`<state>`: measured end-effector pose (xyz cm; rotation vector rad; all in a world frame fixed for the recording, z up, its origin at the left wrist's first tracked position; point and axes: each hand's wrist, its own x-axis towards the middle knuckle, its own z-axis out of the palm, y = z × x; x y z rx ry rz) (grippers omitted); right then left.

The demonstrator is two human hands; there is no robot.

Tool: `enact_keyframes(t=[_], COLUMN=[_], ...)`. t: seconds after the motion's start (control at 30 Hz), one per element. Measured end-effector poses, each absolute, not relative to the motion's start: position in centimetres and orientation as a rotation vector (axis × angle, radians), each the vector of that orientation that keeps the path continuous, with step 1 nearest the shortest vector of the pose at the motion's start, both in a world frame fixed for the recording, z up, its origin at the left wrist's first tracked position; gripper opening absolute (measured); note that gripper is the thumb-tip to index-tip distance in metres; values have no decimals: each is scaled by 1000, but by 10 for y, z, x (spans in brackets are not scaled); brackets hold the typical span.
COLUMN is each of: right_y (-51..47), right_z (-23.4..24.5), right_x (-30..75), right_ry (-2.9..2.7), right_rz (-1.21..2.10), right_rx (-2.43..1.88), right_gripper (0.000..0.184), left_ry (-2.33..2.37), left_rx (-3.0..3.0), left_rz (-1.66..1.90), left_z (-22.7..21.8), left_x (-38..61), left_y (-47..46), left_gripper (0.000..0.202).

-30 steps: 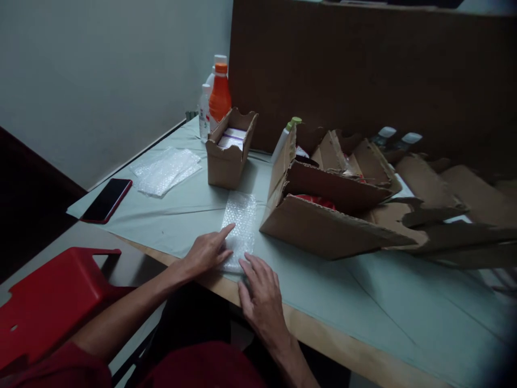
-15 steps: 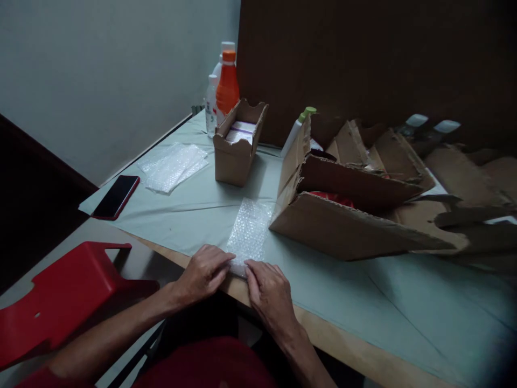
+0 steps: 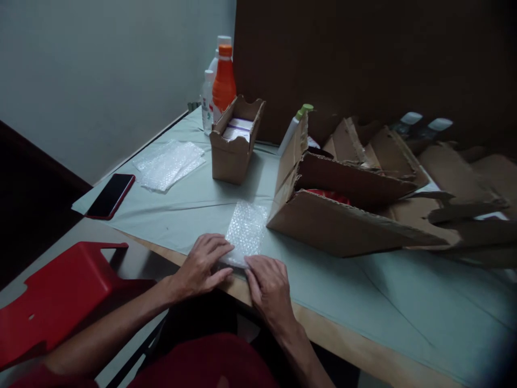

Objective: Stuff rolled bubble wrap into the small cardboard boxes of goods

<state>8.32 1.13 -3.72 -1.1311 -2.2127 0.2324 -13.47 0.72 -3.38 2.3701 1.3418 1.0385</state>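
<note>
A small sheet of bubble wrap (image 3: 246, 230) lies flat on the pale green table cover (image 3: 189, 207) near the table's front edge. My left hand (image 3: 201, 264) rests at its near left corner with fingers stretched toward it. At the near right corner my right hand (image 3: 269, 283) lies flat, fingertips touching the wrap's edge. Neither hand lifts the sheet.
A large torn cardboard box (image 3: 343, 207) lies right of the wrap. A small open carton (image 3: 234, 143) stands behind it, with bottles (image 3: 223, 81) at the back. More bubble wrap (image 3: 169, 164) and a dark phone (image 3: 110, 195) lie at left. A red stool (image 3: 60, 291) stands beside the table.
Both hands drew back toward the near edge of the bubble wrap and closed in on its two near corners. The sheet has stayed flat in place.
</note>
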Motion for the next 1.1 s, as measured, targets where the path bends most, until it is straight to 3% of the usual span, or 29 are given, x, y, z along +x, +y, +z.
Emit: enact_keyframes(t=[0.1, 0.37, 0.57, 0.83, 0.97, 1.1], right_y=[6, -1, 1, 6, 31, 32], right_z=[-32, -34, -34, -27, -32, -28], right_x=[86, 82, 87, 78, 74, 75], right_ry=[-2210, -2265, -2211, -2323, -2147, -1748], right_rz=[384, 78, 335, 110, 335, 798], right_rx=[-1147, -1275, -1207, -1265, -1318, -1345], right_gripper=[20, 26, 22, 30, 21, 22], left_ry=[1324, 1533, 1258, 1692, 1702, 1381], left_rx=[2302, 2286, 2324, 2250, 1862, 1246], left_rz=[963, 938, 890, 894, 1116, 1088], left_z=[-28, -39, -25, -39, -33, -21], left_x=[-141, -128, -134, -127, -128, -122], left_y=[0, 14, 1, 27, 23, 8], left_gripper=[38, 34, 45, 34, 32, 40])
